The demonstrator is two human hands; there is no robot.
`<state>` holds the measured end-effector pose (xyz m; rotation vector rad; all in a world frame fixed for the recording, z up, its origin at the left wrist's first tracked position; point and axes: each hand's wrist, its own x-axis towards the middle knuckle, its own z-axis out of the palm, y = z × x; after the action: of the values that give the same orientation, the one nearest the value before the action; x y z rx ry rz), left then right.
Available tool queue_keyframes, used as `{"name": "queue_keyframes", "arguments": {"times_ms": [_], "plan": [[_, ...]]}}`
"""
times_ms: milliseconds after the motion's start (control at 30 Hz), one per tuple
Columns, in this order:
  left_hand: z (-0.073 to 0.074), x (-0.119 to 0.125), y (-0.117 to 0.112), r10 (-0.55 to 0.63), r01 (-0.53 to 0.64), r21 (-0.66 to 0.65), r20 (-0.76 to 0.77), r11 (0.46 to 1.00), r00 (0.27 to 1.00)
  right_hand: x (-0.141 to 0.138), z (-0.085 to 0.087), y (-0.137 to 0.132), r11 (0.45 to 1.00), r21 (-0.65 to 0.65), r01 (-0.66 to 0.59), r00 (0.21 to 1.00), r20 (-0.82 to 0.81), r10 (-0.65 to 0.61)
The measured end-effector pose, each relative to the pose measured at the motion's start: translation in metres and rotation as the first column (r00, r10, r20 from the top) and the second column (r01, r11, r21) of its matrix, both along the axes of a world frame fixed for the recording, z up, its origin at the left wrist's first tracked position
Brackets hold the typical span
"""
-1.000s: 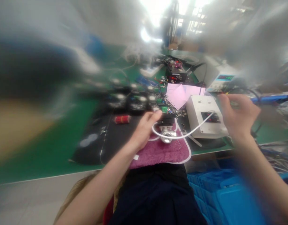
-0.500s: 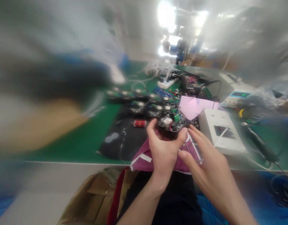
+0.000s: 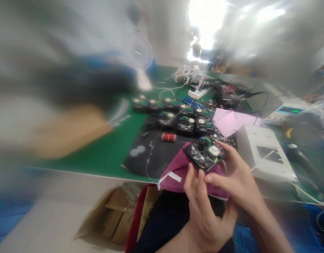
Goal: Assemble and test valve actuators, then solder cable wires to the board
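Observation:
A black, octagonal circuit board point(image 3: 197, 160) is held tilted above a folded purple cloth point(image 3: 175, 167). It carries a black round part, a white part and a green connector. My right hand point(image 3: 242, 182) grips its right side, with the thumb along the near edge and fingers behind. Below the board is my left hand point(image 3: 208, 207), palm turned up. Its fingertips reach the near edge, apparently touching, and its thumb stands apart under my right hand. Several similar boards point(image 3: 185, 124) stand in rows on a black mat point(image 3: 135, 161) beyond.
A red wire spool point(image 3: 169, 137) and a thin wire lie on the mat. Pink paper point(image 3: 227, 121), a white box point(image 3: 264, 151) and small loose hardware are to the right. A power strip point(image 3: 198, 92) is at the back. Below the table edge sits a cardboard box point(image 3: 111, 218).
The circuit board has turned, and its face now shows more fully. My left hand has moved from its left side to below it. My right hand has closed on its right side.

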<state>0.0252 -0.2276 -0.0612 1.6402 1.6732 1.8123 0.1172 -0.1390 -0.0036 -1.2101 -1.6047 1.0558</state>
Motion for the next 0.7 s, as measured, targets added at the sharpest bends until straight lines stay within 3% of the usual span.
{"name": "queue_keyframes", "arguments": {"times_ms": [167,267,333,400,433,467,500,567,667,700], "plan": [[-0.026,-0.004,-0.018,-0.026,0.023,-0.021,-0.101,0.999,0.995,0.01,-0.012,0.017,0.983,-0.072,-0.169,0.981,-0.104,0.161],[-0.033,-0.027,-0.024,-0.086,0.086,-0.007,-0.118,0.996,0.989,0.019,-0.011,0.018,0.973,-0.088,-0.213,0.974,-0.103,0.204],[-0.029,-0.056,-0.019,-0.108,0.107,-0.045,-0.008,0.993,0.994,0.027,-0.007,0.017,0.967,-0.101,-0.235,0.971,-0.072,0.228],[-0.017,-0.091,-0.002,-0.121,0.134,-0.102,0.126,0.986,0.985,0.035,-0.004,0.014,0.965,-0.089,-0.246,0.969,-0.042,0.243],[-0.008,-0.109,0.012,-0.188,0.208,-0.143,0.14,0.968,0.972,0.038,-0.003,0.013,0.965,-0.085,-0.247,0.969,-0.031,0.245],[0.003,-0.125,0.028,-0.299,0.315,-0.167,0.115,0.934,0.947,0.042,-0.003,0.013,0.966,-0.087,-0.245,0.97,-0.025,0.244],[0.014,-0.139,0.046,-0.448,0.453,-0.211,0.073,0.866,0.891,0.045,-0.003,0.012,0.965,-0.1,-0.244,0.97,-0.024,0.243],[0.035,-0.157,0.083,-0.699,0.67,-0.338,0.047,0.661,0.713,0.049,-0.004,0.013,0.957,-0.154,-0.247,0.969,-0.014,0.248],[0.057,-0.16,0.129,-0.882,0.832,-0.393,0.098,0.391,0.461,0.054,-0.007,0.016,0.948,-0.179,-0.263,0.964,0.0,0.267],[0.06,-0.157,0.138,-0.914,0.861,-0.389,0.104,0.326,0.393,0.056,-0.008,0.018,0.948,-0.174,-0.265,0.963,0.0,0.269]]}}
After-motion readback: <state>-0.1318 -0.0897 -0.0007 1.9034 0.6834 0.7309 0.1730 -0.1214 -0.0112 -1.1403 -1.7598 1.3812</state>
